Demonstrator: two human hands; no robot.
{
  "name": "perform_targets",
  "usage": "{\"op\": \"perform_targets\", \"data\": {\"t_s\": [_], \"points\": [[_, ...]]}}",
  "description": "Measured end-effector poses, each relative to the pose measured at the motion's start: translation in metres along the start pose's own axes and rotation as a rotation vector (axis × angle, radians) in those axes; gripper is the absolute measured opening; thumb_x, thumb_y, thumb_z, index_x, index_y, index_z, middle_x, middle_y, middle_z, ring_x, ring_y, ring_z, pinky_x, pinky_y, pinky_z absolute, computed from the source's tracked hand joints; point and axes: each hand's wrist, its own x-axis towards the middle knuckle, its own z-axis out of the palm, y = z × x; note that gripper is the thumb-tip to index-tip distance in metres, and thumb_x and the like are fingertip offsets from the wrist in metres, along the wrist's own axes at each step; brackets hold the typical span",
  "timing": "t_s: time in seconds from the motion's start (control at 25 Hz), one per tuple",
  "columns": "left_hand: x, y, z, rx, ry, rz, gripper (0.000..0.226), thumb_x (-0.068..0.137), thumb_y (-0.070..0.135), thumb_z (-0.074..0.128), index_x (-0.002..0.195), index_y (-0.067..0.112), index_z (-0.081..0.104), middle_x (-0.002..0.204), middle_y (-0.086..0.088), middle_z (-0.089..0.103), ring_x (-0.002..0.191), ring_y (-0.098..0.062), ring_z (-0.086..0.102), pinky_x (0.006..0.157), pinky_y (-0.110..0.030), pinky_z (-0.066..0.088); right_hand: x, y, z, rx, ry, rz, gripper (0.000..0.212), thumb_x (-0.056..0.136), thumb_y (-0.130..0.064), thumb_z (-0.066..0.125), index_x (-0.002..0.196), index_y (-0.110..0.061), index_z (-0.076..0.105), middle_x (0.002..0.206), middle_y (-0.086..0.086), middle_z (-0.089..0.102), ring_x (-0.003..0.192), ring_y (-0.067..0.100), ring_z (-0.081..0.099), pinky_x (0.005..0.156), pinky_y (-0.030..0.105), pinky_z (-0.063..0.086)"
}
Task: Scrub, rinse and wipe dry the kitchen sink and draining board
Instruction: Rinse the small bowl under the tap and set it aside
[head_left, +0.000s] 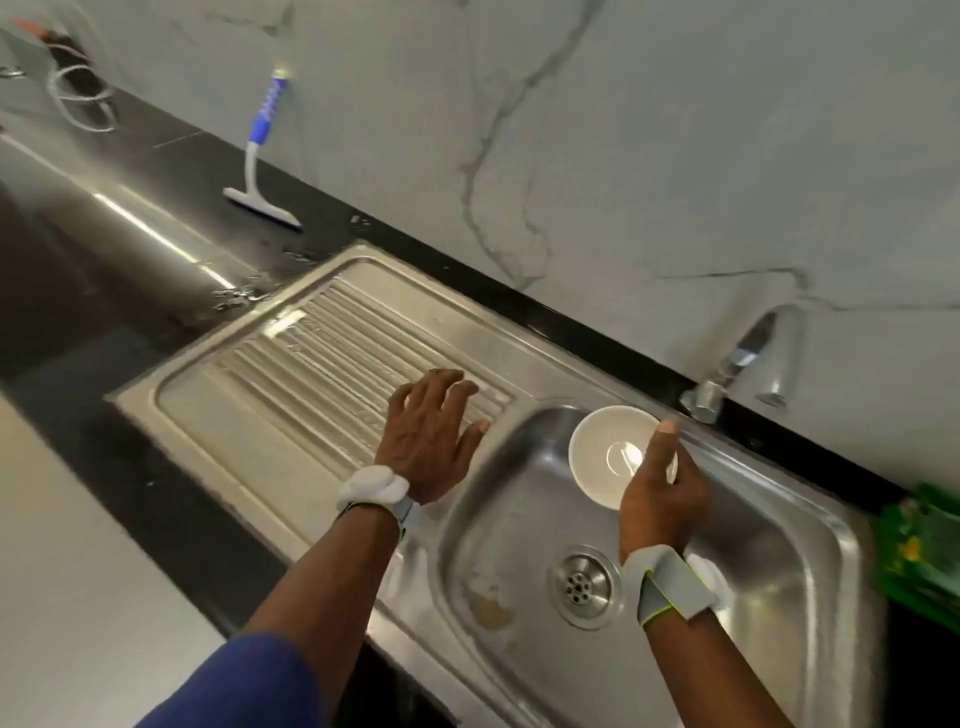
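1. The silver-grey stainless-steel sink basin (519, 519) has a pale brownish blotch beside its drain.
2. The silver ribbed steel draining board (311, 358) shows parallel ridges.
3. The round white ceramic bowl (602, 452) is plain, unpatterned.
4. The glossy black stone worktop (156, 156) is uniformly dark.
5. The pale grey marble-look wall panel (675, 130) has darker grey veins.
6. The white plastic squeegee (262, 140) has a handle banded blue and white.
7. The grey fabric wristband (670, 582) is edged yellow-green.
8. The cloth sleeve (249, 686) is blue.

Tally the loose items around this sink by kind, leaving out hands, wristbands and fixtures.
White bowl: 1
Blue-and-white squeegee: 1
Coiled cord: 1
Green pack, partly out of frame: 1
Total: 4
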Motion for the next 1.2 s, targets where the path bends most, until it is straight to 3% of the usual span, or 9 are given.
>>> {"op": "perform_targets", "data": {"t_s": [0.2, 0.32, 0.4, 0.48, 0.64, 0.8, 0.96, 1.12, 1.2], "points": [[0.07, 0.114, 0.03, -0.065, -0.172, 0.353, 0.053, 0.102, 0.049, 0.047, 0.147, 0.021, 0.044, 0.144, -0.006, 0.053, 0.125, -0.029, 0.057, 0.101, -0.043, 0.044, 0.04, -0.004, -0.044, 0.042, 0.133, 0.262, 0.064, 0.086, -0.076, 0.046, 0.106, -0.024, 0.078, 0.099, 0.001, 0.076, 0.097, 0.026, 0.068, 0.087, 0.051, 0.057], [0.11, 0.17, 0.038, -0.148, -0.296, 0.393, 0.067, 0.1, 0.047, 0.057, 0.156, 0.019, 0.034, 0.138, -0.011, 0.056, 0.11, -0.036, 0.065, 0.087, -0.043, 0.053, 0.061, -0.014, -0.057, 0.126, 0.134, 0.459, 0.041, 0.08, -0.08, 0.054, 0.079, -0.045, 0.076, 0.085, -0.017, 0.07, 0.093, 0.027, 0.069, 0.076, 0.054, 0.06], [0.129, 0.195, 0.043, -0.213, -0.375, 0.399, 0.072, 0.095, 0.039, 0.068, 0.155, 0.014, 0.037, 0.133, -0.015, 0.056, 0.103, -0.041, 0.066, 0.076, -0.04, 0.052, 0.071, -0.024, -0.061, 0.187, 0.071, 0.583, 0.04, 0.082, -0.075, 0.058, 0.073, -0.039, 0.074, 0.086, -0.01, 0.07, 0.089, 0.03, 0.07, 0.067, 0.057, 0.061], [0.139, 0.208, 0.059, -0.324, -0.425, 0.427, 0.061, 0.094, 0.029, 0.071, 0.147, 0.007, 0.048, 0.13, -0.02, 0.057, 0.102, -0.045, 0.066, 0.079, -0.048, 0.056, 0.08, -0.027, -0.065, 0.238, -0.012, 0.675, 0.038, 0.089, -0.065, 0.059, 0.08, -0.029, 0.07, 0.091, 0.001, 0.07, 0.085, 0.032, 0.07, 0.061, 0.06, 0.06], [0.155, 0.217, 0.082, -0.589, -0.48, 0.141, 0.023, 0.102, 0.005, 0.054, 0.122, -0.003, 0.06, 0.121, -0.025, 0.063, 0.106, -0.045, 0.063, 0.091, -0.059, 0.052, 0.086, -0.026, -0.07, 0.263, -0.143, 0.772, 0.041, 0.091, -0.062, 0.057, 0.103, -0.024, 0.067, 0.099, 0.009, 0.07, 0.087, 0.033, 0.071, 0.058, 0.052, 0.061], [0.146, 0.222, 0.089, -0.639, -0.337, -0.155, 0.013, 0.098, 0.022, 0.066, 0.102, 0.01, 0.065, 0.086, -0.004, 0.066, 0.077, -0.024, 0.06, 0.073, -0.031, 0.049, 0.092, -0.026, -0.068, 0.272, -0.169, 0.808, 0.042, 0.093, -0.061, 0.056, 0.105, -0.022, 0.066, 0.096, 0.009, 0.071, 0.083, 0.032, 0.072, 0.057, 0.051, 0.062], [0.134, 0.204, 0.107, -0.717, -0.285, -0.242, 0.014, 0.095, 0.016, 0.07, 0.086, 0.015, 0.059, 0.068, 0.01, 0.056, 0.061, -0.002, 0.054, 0.056, -0.009, 0.036, 0.09, -0.021, -0.066, 0.25, -0.192, 0.864, 0.045, 0.092, -0.062, 0.055, 0.109, -0.022, 0.065, 0.098, 0.01, 0.071, 0.083, 0.033, 0.072, 0.052, 0.044, 0.06], [0.135, 0.207, 0.11, -0.831, -0.322, -0.297, 0.013, 0.097, 0.007, 0.068, 0.087, 0.008, 0.058, 0.066, 0.01, 0.054, 0.057, 0.011, 0.053, 0.054, -0.005, 0.038, 0.082, -0.012, -0.062, 0.261, -0.183, 0.932, 0.039, 0.092, -0.063, 0.055, 0.098, -0.025, 0.063, 0.095, 0.009, 0.069, 0.081, 0.031, 0.071, 0.051, 0.042, 0.059], [0.132, 0.208, 0.117, -0.873, -0.331, -0.336, 0.009, 0.099, 0.008, 0.065, 0.093, 0.005, 0.06, 0.068, 0.008, 0.057, 0.057, 0.01, 0.055, 0.055, -0.006, 0.042, 0.078, -0.007, -0.06, 0.266, -0.193, 0.954, 0.047, 0.09, -0.066, 0.055, 0.104, -0.022, 0.064, 0.097, 0.012, 0.071, 0.081, 0.032, 0.072, 0.052, 0.041, 0.058]]}}
